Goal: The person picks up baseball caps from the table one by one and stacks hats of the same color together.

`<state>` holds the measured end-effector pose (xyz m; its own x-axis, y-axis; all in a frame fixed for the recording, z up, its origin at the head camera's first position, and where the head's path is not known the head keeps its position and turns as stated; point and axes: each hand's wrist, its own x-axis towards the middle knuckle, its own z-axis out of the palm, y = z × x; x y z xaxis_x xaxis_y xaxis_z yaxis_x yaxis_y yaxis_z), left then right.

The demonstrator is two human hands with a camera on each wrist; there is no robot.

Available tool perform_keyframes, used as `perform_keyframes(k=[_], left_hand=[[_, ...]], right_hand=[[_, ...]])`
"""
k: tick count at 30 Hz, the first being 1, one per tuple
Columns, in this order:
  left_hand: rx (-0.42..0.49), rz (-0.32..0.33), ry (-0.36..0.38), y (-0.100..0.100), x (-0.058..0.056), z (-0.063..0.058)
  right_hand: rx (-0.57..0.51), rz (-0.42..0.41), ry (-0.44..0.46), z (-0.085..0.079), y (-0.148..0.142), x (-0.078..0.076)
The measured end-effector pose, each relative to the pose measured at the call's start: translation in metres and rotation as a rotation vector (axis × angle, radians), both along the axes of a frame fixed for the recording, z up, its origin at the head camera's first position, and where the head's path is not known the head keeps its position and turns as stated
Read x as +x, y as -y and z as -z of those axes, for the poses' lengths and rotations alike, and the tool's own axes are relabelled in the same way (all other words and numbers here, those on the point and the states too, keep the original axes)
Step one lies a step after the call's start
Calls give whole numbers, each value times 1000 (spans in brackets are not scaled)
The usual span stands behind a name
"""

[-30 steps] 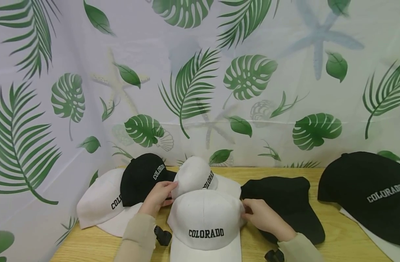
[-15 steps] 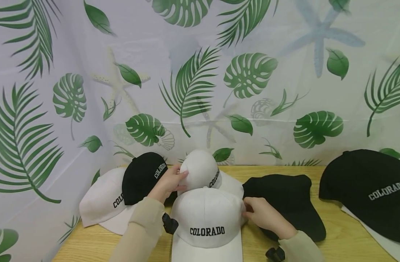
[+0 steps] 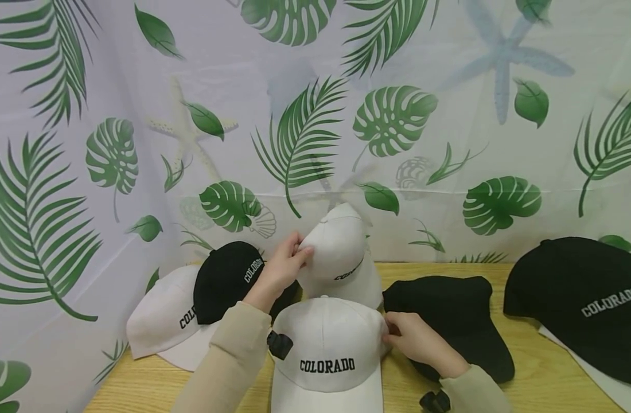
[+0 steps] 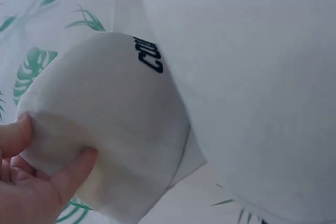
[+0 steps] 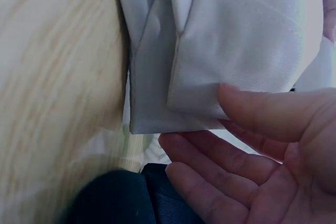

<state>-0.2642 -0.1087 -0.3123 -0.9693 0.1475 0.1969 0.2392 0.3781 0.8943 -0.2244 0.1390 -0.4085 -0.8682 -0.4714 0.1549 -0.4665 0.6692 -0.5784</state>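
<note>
In the head view, a white COLORADO baseball cap [image 3: 320, 338] faces forward at the front middle of the table. My right hand [image 3: 421, 341] pinches its right edge. In the right wrist view, the thumb [image 5: 257, 111] lies on the white fabric, with another white layer beneath. Behind it, my left hand [image 3: 279, 269] pinches the side of a second white cap [image 3: 336, 244], which is raised and tilted. The left wrist view has thumb and fingers at the rim of this raised cap [image 4: 100, 103]; the front cap fills the right side there.
Left of the hands, a black cap [image 3: 225, 281] overlaps a white cap [image 3: 152, 321]. A black cap [image 3: 444, 315] lies just right of the right hand. Farther right, another black cap [image 3: 579, 298] rests over a white brim [image 3: 594, 367]. A leaf-print cloth [image 3: 315, 132] hangs behind the wooden table.
My left hand has lifted the rear white cap up and to the right, tilting it so its lettering is partly hidden. The right hand and front cap have hardly moved.
</note>
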Motion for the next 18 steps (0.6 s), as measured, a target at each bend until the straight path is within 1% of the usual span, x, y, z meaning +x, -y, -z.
perform_keyframes(k=[2,5,8,11,14,16,18], left_hand=[[8,-14,-43,-1,3,-4],[47,-27,-87,-2,8,-11],[131,-25,-124,0,14,-18],[218,-23,-164,3,24,-29],[298,0,-212,9,36,-41],[328,16,-234,15,44,-48],[347,50,-244,22,51,-53]], right_hand=[[-4,-5,2,0,-1,0],[-12,-14,1,1,-2,0],[-19,-23,-1,1,-2,0],[-25,-22,4,0,-4,-1],[-24,-6,18,-3,-6,-2],[-30,2,18,-4,-9,-2],[-46,7,4,-5,-12,-2]])
